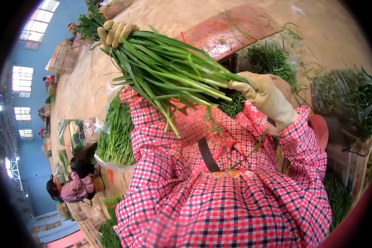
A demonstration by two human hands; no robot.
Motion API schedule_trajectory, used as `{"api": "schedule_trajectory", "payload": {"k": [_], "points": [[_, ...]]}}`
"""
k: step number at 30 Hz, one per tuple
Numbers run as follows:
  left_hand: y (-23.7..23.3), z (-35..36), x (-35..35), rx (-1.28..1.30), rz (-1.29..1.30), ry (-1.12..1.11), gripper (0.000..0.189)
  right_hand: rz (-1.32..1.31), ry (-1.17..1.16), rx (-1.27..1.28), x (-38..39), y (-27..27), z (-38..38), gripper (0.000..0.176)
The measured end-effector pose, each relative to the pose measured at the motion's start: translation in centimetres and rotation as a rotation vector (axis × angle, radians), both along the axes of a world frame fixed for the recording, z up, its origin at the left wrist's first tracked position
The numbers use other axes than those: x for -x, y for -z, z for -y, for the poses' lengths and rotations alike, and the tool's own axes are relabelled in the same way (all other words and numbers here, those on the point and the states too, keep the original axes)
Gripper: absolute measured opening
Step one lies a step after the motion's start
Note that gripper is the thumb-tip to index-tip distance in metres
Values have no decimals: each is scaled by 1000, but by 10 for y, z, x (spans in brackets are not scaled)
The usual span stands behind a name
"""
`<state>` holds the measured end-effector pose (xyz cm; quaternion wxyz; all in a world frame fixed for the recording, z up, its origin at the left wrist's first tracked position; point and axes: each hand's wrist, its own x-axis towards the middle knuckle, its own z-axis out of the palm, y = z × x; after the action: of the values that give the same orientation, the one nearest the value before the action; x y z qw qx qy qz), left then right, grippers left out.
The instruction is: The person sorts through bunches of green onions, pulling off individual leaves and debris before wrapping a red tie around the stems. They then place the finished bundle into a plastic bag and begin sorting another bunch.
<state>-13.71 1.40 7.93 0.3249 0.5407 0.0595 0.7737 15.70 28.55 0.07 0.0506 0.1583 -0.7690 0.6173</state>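
Cream-gloved fingers (pixel 118 31) wrap a long, dark-green leafy bunch (pixel 169 62): the left hand (pixel 115 34) its leaf end, the right hand (pixel 261 93) its paler stalk end. It spans above the red-checked cloth smock (pixel 219 202); a snug, uncrushing grip should steady the slender pale stalks (pixel 172 124) dangling towards that smock.

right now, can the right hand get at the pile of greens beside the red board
Probably yes, once free: the right hand is closed on one end of the bunch. The pile of greens looks close, with nothing visibly between.
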Motion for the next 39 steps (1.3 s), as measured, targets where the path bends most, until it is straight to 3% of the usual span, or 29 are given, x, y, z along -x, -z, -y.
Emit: {"api": "schedule_trajectory", "payload": {"k": [3,5,7,8,11,12,13,15,17,18,20,21,22,23,24,25,27,28,29,31,33,34,36,39], "points": [[-3,0,-5,11,40,13,38,-87,157,-37,-22,11,-9,31],[2,5,0,-48,81,-21,35,152,201,-54,-44,18,-22,34],[8,2,13,-204,-47,41,28,361,253,-50,-59,25,-34,34],[11,3,15,-248,-68,10,26,404,226,-269,-59,42,-38,39],[14,8,4,-178,72,-3,26,93,315,-556,-59,32,-19,56],[15,9,-1,-124,112,-23,27,180,270,-305,-52,13,-6,71],[17,8,-1,-118,107,-38,29,-131,368,-347,-43,4,7,73],[23,5,0,-107,97,-68,34,-444,384,-297,-22,-16,30,68],[28,3,-1,-120,127,-128,32,-423,369,-470,-6,-21,43,53],[28,3,-2,-121,163,-130,29,-550,454,-423,6,-12,50,34],[24,2,-6,-99,320,-19,26,-550,478,-344,8,-2,44,26],[25,9,-5,-59,384,-34,28,-547,483,-305,7,3,39,22],[26,17,-3,-19,447,-50,32,-518,515,-68,3,6,34,15],[20,24,-4,50,490,-127,36,-368,566,-24,-10,5,21,12],[24,24,-7,26,471,-25,40,-131,578,155,-22,17,4,14],[28,27,-1,-24,386,-77,41,107,583,329,-28,27,-6,15],[38,29,15,-118,217,-176,42,316,459,336,-24,32,-2,24],[30,26,-1,-40,341,-79,43,420,399,339,-20,33,1,29],[32,25,1,-33,338,-119,42,311,244,445,-13,31,14,50],[40,29,9,-18,330,-198,42,370,-20,712,8,38,42,64],[51,37,26,-2,315,-276,42,417,-132,924,18,22,72,68],[59,41,36,-26,253,-286,41,385,-32,982,22,9,85,59],[69,45,53,-60,101,-295,38,369,87,910,27,10,90,51],[66,35,45,-93,138,-269,37,273,201,730,25,30,86,33]]}}
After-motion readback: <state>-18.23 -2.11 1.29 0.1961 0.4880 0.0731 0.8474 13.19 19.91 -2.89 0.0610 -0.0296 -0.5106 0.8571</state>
